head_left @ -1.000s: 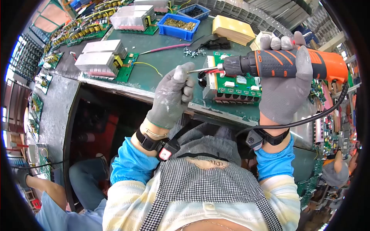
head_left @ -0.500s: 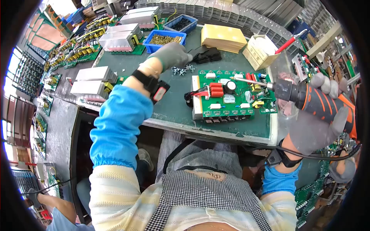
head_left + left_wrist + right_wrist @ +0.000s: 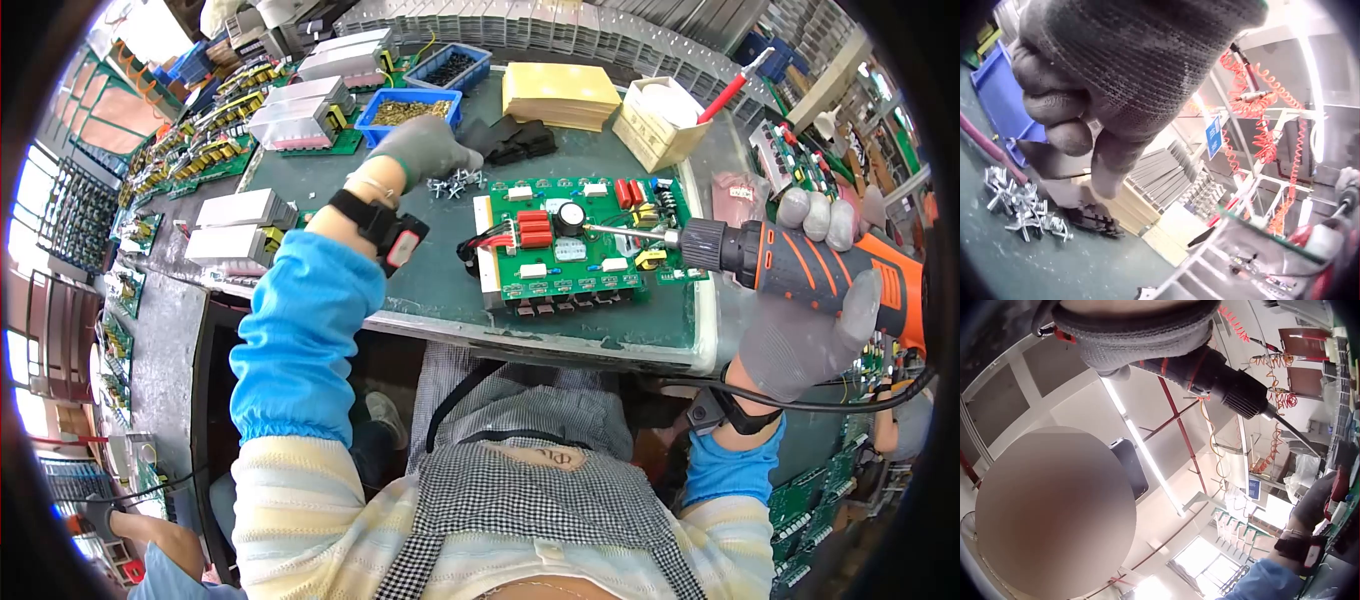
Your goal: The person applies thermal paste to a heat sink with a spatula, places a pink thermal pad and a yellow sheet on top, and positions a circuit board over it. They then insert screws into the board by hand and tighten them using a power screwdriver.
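My gloved right hand (image 3: 805,330) grips an orange and black electric drill (image 3: 815,268) at the right of the bench. Its long driver bit (image 3: 632,233) points left, overlapping a green circuit board (image 3: 520,288) in the head view. My gloved left hand (image 3: 425,150) hovers by a blue bin (image 3: 455,108) of brass-coloured small parts. Small silver screws (image 3: 457,185) lie in a pile just below that hand. In the left wrist view its fingers (image 3: 1067,136) bend loosely, the thumb stands apart, and a gap shows between them.
Black strips (image 3: 520,140) lie right beyond my left hand. A yellow stack (image 3: 560,95) and an open carton (image 3: 655,140) stand at the back. Finned heat-sink units (image 3: 235,225) line the left side. The drill's cord (image 3: 830,408) runs under my right wrist.
My left hand has let go of the bit's tip and moved up and left to the screw pile. The drill went right, then a little left, its bit now over the board.
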Tool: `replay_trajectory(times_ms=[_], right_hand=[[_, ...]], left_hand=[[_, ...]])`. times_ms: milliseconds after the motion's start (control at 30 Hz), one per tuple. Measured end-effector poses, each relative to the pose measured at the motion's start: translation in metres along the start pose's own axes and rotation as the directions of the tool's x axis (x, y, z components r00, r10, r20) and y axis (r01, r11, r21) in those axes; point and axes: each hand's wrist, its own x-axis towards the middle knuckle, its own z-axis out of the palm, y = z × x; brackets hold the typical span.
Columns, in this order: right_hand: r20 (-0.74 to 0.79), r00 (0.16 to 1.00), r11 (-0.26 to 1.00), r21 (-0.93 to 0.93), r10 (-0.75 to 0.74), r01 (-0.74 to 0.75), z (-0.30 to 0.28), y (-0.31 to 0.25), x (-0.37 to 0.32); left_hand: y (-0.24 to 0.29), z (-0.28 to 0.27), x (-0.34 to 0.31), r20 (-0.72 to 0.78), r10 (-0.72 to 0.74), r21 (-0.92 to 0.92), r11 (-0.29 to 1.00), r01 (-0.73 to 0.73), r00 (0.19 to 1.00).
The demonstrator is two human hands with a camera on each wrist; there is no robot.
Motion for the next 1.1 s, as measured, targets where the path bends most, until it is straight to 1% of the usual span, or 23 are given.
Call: replay_trajectory(times_ms=[33,67,100,133,167,200,267,300,333,367,400,433,500,533,567,600,667,700,800,900,1000,1100], right_hand=[[-0.010,1.000,1.000,0.003,-0.004,0.004,0.003,0.000,0.000],[-0.021,1.000,1.000,0.005,-0.007,0.008,0.006,0.000,-0.001],[-0.010,1.000,1.000,0.029,0.001,-0.001,0.007,0.000,-0.001],[-0.003,1.000,0.998,0.061,0.007,-0.007,0.010,0.001,0.000],[0.004,1.000,0.996,0.093,0.013,-0.013,0.012,0.002,0.001],[0.010,1.000,0.992,0.124,0.018,-0.020,0.014,0.003,0.002],[0.023,1.000,0.995,0.097,0.007,-0.009,0.022,0.009,0.006],[0.036,0.999,0.996,0.092,0.010,-0.013,0.026,0.013,0.008],[0.050,0.999,0.996,0.087,0.012,-0.017,0.029,0.017,0.011],[0.042,0.999,0.992,0.119,0.028,-0.033,0.036,0.021,0.012],[0.047,0.998,0.993,0.111,0.031,-0.036,0.041,0.023,0.011],[0.051,0.998,0.994,0.104,0.033,-0.038,0.046,0.026,0.010],[0.084,0.996,0.994,0.102,0.034,-0.043,0.054,0.030,0.010],[0.113,0.993,0.992,0.110,0.046,-0.058,0.052,0.030,0.010],[0.142,0.988,0.990,0.118,0.058,-0.075,0.051,0.030,0.009],[0.171,0.983,0.988,0.124,0.069,-0.091,0.050,0.031,0.009],[0.131,0.988,0.996,0.021,0.087,-0.091,0.050,0.029,0.008],[0.116,0.989,0.995,-0.018,0.095,-0.094,0.050,0.028,0.008],[0.101,0.989,0.993,-0.046,0.110,-0.106,0.049,0.031,0.009],[0.107,0.988,0.993,-0.034,0.112,-0.109,0.049,0.037,0.012],[0.139,0.985,0.994,-0.031,0.106,-0.102,0.048,0.042,0.015],[0.207,0.973,0.995,-0.039,0.103,-0.097,0.050,0.047,0.019]], left_hand=[[-0.003,-0.007,-0.020,-0.088,0.010,-0.177,0.984,-0.025,0.996],[-0.008,-0.013,-0.039,-0.170,0.000,-0.348,0.936,-0.060,0.985],[-0.018,-0.015,-0.052,-0.219,0.066,-0.473,0.866,-0.165,0.973],[-0.025,-0.021,-0.068,-0.281,0.119,-0.580,0.770,-0.267,0.952],[-0.029,-0.026,-0.087,-0.248,0.067,-0.598,0.774,-0.207,0.967],[-0.032,-0.019,-0.104,-0.200,0.058,-0.695,0.695,-0.184,0.978],[-0.031,-0.002,-0.138,-0.116,0.057,-0.856,0.500,-0.129,0.992],[-0.008,0.004,-0.161,-0.063,-0.052,-0.947,0.320,-0.044,0.997],[-0.008,0.000,-0.172,0.002,-0.037,-0.880,0.475,0.020,0.999],[-0.013,0.010,-0.173,0.025,0.004,-0.920,0.392,0.021,1.000],[-0.015,0.020,-0.172,0.044,0.049,-0.952,0.305,0.027,0.998],[-0.013,0.027,-0.172,0.042,0.038,-0.963,0.268,0.030,0.998],[0.002,0.041,-0.167,-0.061,-0.029,-0.971,0.234,-0.052,0.998],[0.008,0.046,-0.165,-0.111,-0.063,-0.971,0.220,-0.095,0.992],[0.011,0.046,-0.163,-0.123,-0.088,-0.955,0.282,-0.093,0.989],[0.014,0.046,-0.162,-0.115,-0.104,-0.957,0.279,-0.082,0.988],[0.018,0.047,-0.162,-0.096,-0.134,-0.960,0.273,-0.056,0.986],[0.017,0.049,-0.162,-0.114,-0.104,-0.962,0.259,-0.084,0.988],[0.018,0.053,-0.163,-0.086,-0.101,-0.954,0.295,-0.053,0.991],[0.014,0.068,-0.151,-0.106,-0.005,-0.990,0.100,-0.105,0.994],[0.020,0.067,-0.147,-0.067,-0.059,-0.990,0.125,-0.060,0.996],[0.030,0.074,-0.143,-0.178,-0.201,-0.979,0.137,-0.152,0.963]])
